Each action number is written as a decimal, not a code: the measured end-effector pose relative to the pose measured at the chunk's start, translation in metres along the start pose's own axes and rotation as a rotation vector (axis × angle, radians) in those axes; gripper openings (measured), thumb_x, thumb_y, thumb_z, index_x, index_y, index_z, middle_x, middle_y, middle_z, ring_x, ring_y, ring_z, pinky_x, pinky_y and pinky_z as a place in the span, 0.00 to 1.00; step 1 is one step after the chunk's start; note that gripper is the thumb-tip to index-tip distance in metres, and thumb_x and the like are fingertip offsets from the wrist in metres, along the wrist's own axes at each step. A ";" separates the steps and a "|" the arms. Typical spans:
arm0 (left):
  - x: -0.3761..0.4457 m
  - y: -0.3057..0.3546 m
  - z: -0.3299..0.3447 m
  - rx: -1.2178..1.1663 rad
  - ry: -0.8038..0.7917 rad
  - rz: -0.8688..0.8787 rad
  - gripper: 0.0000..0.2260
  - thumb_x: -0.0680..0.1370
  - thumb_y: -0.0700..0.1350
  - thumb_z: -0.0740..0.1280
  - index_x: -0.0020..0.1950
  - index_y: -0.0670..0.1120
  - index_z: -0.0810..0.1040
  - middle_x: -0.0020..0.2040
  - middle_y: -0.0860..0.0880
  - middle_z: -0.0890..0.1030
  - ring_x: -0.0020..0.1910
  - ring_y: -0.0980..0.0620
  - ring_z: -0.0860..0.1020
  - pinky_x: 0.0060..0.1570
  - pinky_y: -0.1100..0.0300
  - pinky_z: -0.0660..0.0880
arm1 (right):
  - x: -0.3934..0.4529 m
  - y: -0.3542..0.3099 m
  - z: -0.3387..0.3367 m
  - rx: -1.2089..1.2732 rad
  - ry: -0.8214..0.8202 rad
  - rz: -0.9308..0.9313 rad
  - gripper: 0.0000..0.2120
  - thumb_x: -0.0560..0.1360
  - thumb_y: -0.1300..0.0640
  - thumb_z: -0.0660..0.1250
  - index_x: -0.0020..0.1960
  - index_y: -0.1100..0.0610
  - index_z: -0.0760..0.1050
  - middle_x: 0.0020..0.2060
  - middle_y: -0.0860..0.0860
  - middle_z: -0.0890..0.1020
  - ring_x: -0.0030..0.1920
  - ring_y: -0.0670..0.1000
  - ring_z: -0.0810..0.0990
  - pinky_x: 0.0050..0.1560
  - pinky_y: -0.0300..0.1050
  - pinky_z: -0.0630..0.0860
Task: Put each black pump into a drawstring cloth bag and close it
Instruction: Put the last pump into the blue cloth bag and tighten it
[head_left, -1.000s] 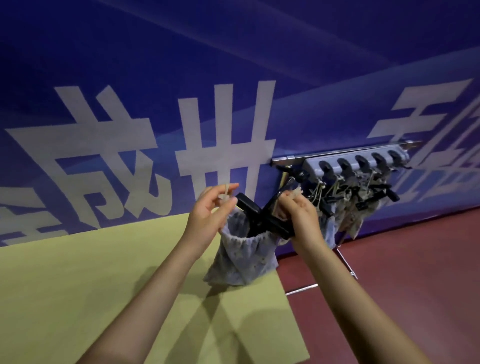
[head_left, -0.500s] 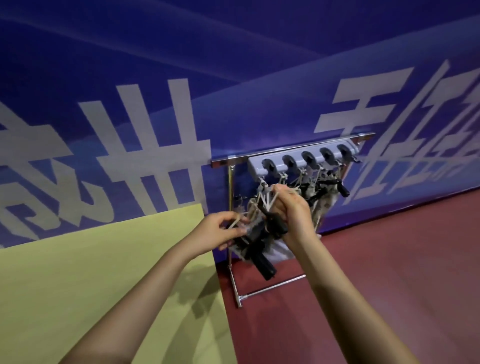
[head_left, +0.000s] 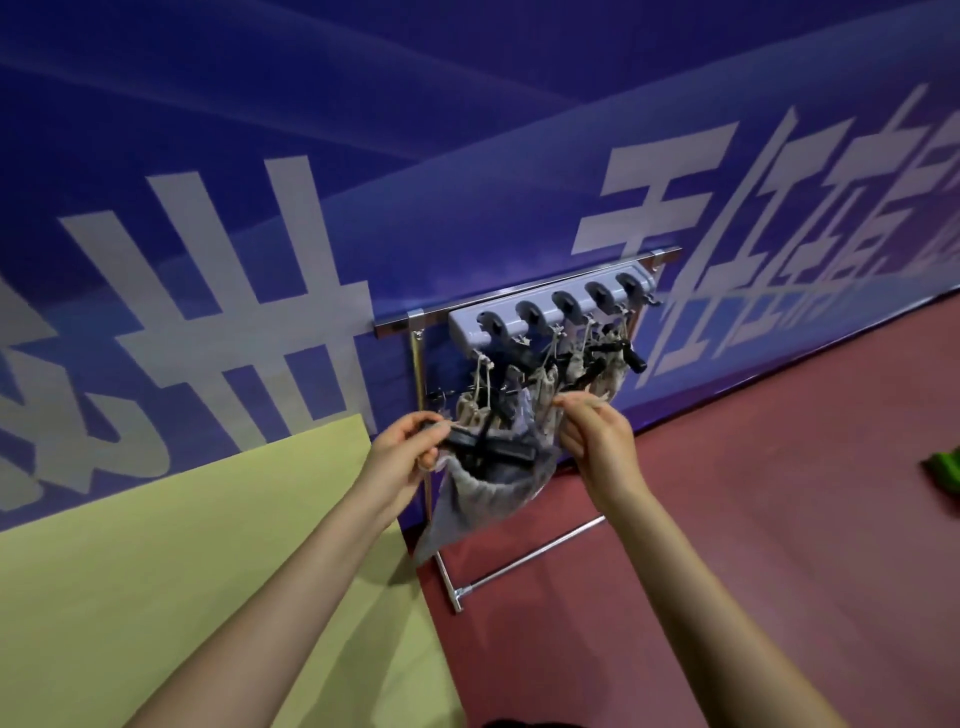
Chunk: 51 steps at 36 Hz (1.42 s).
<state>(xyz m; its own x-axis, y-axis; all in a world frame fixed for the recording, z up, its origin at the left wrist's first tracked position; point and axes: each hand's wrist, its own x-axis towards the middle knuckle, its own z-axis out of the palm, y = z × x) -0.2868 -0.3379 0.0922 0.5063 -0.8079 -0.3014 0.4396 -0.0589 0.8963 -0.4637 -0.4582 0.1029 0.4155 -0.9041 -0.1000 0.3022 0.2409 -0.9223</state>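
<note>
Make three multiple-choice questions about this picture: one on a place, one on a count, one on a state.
1. Where does the rack stand?
A. on the table
B. on the floor by the wall
C. on a chair

2. How many black holders show on the rack?
A. two
B. five
C. eight

3. The bag in the hands is:
A. not yet shut, pump sticking out
B. tied shut
C. lying flat

Answers:
1 B, its metal foot rests on the red floor.
2 B, five show in a row.
3 A, the left hand and right hand pinch its cords.
</note>
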 end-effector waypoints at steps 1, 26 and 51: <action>0.003 0.002 -0.003 -0.096 0.062 -0.013 0.06 0.78 0.32 0.64 0.44 0.41 0.75 0.34 0.48 0.72 0.22 0.61 0.70 0.23 0.72 0.67 | -0.002 0.005 0.002 -0.034 0.027 0.010 0.12 0.78 0.68 0.60 0.37 0.60 0.73 0.21 0.45 0.62 0.21 0.43 0.57 0.21 0.34 0.55; 0.011 0.020 -0.044 0.898 0.116 0.279 0.08 0.77 0.47 0.68 0.41 0.47 0.74 0.31 0.48 0.79 0.26 0.53 0.79 0.34 0.60 0.74 | -0.004 0.046 0.085 -0.102 -0.076 0.044 0.12 0.78 0.69 0.60 0.59 0.65 0.76 0.34 0.53 0.79 0.28 0.44 0.71 0.29 0.34 0.66; 0.124 -0.005 0.211 -0.071 0.103 -0.080 0.10 0.79 0.35 0.61 0.48 0.39 0.83 0.40 0.47 0.85 0.38 0.58 0.82 0.40 0.69 0.76 | 0.186 -0.056 -0.093 -0.400 -0.546 -0.009 0.02 0.77 0.69 0.63 0.48 0.67 0.74 0.37 0.52 0.78 0.38 0.41 0.78 0.43 0.31 0.72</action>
<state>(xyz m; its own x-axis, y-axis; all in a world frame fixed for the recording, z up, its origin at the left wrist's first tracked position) -0.3825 -0.5609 0.1192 0.5395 -0.7376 -0.4060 0.5308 -0.0764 0.8441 -0.4830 -0.6728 0.1009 0.8198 -0.5724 0.0141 0.0104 -0.0098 -0.9999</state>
